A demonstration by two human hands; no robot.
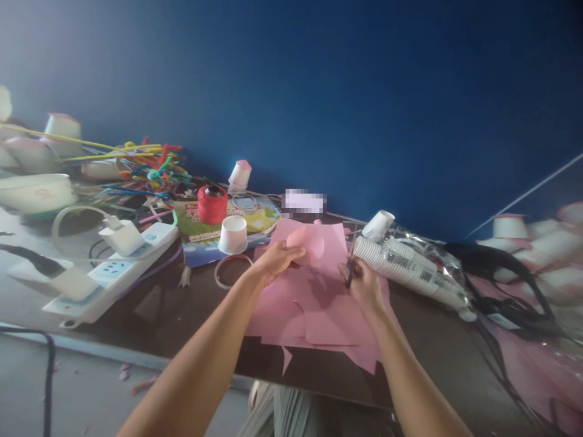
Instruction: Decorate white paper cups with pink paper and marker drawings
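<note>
My left hand (283, 260) pinches a pink paper piece (312, 244) with a rounded edge, the thumb lying on top of it. To its right, my right hand (359, 280) is closed on dark-handled scissors (350, 271), which point up and away, apart from the held piece. Beneath both hands lie several overlapping pink sheets (337, 315), some with curved cut edges. A small pointed pink scrap (286, 359) rests at the near edge of the sheets.
Right of the sheets lies a sleeve of stacked paper cups (410, 267). On the left are a white cup (233, 235), red thread spool (212, 205), colourful booklet (195, 249), power strip (118, 267) and pipe cleaners (157, 164). More cups (551, 243) are piled far right.
</note>
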